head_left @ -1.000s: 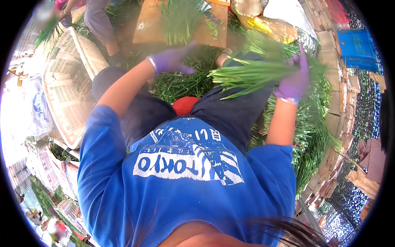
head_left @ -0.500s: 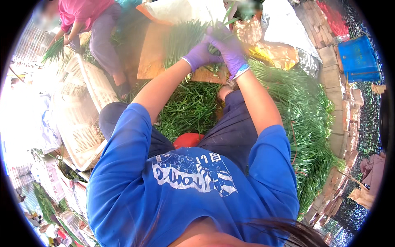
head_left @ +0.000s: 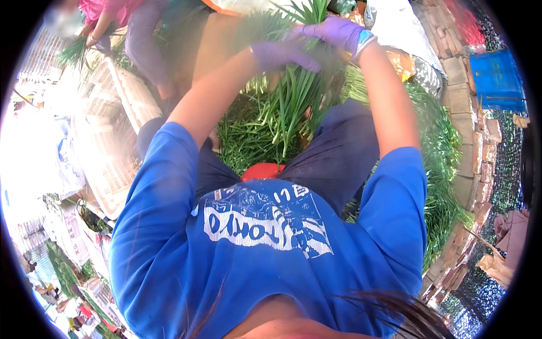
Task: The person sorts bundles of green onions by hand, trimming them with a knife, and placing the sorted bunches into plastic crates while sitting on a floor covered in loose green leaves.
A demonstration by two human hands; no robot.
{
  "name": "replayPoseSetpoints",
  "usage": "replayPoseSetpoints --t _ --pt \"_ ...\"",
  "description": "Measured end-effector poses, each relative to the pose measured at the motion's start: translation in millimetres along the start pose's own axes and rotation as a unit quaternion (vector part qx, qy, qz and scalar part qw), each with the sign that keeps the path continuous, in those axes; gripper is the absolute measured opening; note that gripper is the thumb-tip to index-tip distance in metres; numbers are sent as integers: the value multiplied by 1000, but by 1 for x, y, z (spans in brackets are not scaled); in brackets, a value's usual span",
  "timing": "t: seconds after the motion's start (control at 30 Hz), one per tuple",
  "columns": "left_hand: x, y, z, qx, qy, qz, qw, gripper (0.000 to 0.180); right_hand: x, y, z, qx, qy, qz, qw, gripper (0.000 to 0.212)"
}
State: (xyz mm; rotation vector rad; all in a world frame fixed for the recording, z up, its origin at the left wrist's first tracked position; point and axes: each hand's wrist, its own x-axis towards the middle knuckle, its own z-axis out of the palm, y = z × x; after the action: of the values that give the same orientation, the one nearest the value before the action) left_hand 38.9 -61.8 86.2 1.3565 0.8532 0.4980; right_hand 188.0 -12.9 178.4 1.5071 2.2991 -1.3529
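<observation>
A bunch of garlic chives (head_left: 292,101) hangs over the space between my legs, pale stem ends toward me and leaf tips rising past my hands. My right hand (head_left: 339,33), in a purple glove, is closed around it near the upper part. My left hand (head_left: 285,55), gloved alike and slightly blurred, reaches across the bunch with its fingers stretched out; whether it presses on the stalks I cannot tell. Below lies a heap of loose green leaves (head_left: 243,127). Behind my left hand, a wooden board (head_left: 212,53) carries more chives, hazy in the picture.
A large pile of chives (head_left: 437,135) lies along my right side. White plastic crates (head_left: 107,152) stand to my left. Beyond them a person in pink (head_left: 104,11) handles greens. Brick edging (head_left: 460,133) and a blue container (head_left: 498,80) are at far right.
Both hands have moved farther out, the right one also rightward. The bunch now hangs with its stem ends toward me. My left fingers have straightened, and my right knee has shifted outward.
</observation>
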Motion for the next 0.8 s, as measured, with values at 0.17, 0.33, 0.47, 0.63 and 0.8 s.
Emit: replayPoseSetpoints --t 0.17,0.33,0.47,0.63,0.8 --pt "-56 -23 39 -211 2 -64 975 30 -4 8 2 -38 -75 -121 989 44" --pt "-86 -58 38 -96 -30 20 995 28 -27 -10 17 49 11 -72 996 40" --pt "-109 -80 61 -329 -81 -94 936 41 -33 7 -11 211 113 -31 970 34" --pt "-133 -99 63 -114 -83 -92 986 23 1 66 -93 -32 321 -161 933 24" --pt "-142 -128 54 186 -41 -130 973 40 -31 34 -100 222 362 -168 890 26"
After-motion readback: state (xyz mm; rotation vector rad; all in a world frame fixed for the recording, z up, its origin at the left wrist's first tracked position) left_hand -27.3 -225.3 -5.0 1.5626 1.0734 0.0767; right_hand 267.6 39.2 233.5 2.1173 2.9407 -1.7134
